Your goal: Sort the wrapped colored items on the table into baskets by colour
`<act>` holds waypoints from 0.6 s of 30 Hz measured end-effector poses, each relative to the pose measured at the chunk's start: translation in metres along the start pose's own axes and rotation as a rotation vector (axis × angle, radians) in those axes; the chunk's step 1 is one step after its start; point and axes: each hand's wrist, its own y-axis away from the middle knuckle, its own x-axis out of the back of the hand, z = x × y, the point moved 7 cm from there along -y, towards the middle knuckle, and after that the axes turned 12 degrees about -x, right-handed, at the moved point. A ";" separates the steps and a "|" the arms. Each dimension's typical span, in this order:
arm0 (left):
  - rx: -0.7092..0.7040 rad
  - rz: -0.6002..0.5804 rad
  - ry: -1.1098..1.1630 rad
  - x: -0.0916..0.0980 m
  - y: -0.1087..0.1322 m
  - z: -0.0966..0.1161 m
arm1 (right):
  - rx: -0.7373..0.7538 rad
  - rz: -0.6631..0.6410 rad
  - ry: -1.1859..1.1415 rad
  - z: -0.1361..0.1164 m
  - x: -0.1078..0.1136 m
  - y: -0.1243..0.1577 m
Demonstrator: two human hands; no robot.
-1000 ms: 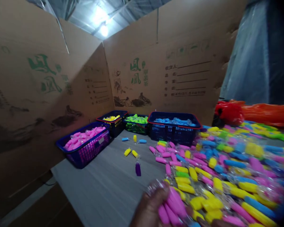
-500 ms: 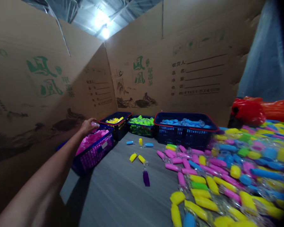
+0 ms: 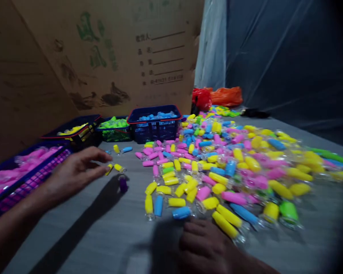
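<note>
My left hand (image 3: 77, 169) is above the grey table at left, thumb and fingers apart with nothing visibly between them. Close to its fingertips lie a yellow wrapped piece (image 3: 119, 168) and a dark purple piece (image 3: 123, 184). My right hand (image 3: 204, 243) rests low at the near edge of a spread pile, its fingers curled. Just beyond its knuckles lies a blue wrapped piece (image 3: 181, 213); whether anything is inside the fingers is hidden. The pile holds pink, yellow, blue and green pieces in clear film, such as a yellow piece (image 3: 224, 224).
Baskets line the left and back: one with pink pieces (image 3: 61, 155), one with yellow (image 3: 88, 133), one with green (image 3: 114, 133), one with blue (image 3: 157, 129). Cardboard walls (image 3: 160, 23) stand behind them. A red and orange plastic bag (image 3: 225, 97) lies at the back.
The view has swung right and down. My left hand has come away from the basket of pink pieces toward the loose yellow ones, and my right hand has come into view.
</note>
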 end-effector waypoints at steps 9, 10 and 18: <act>-0.136 -0.387 -0.279 -0.129 -0.044 0.024 | 0.110 -0.066 0.148 -0.003 -0.018 0.008; -0.081 -0.379 -0.282 -0.135 -0.051 0.017 | 0.107 -0.060 0.157 -0.001 -0.019 0.008; 0.096 -0.280 -0.174 -0.163 -0.075 -0.028 | 0.003 0.063 0.138 0.018 -0.037 0.010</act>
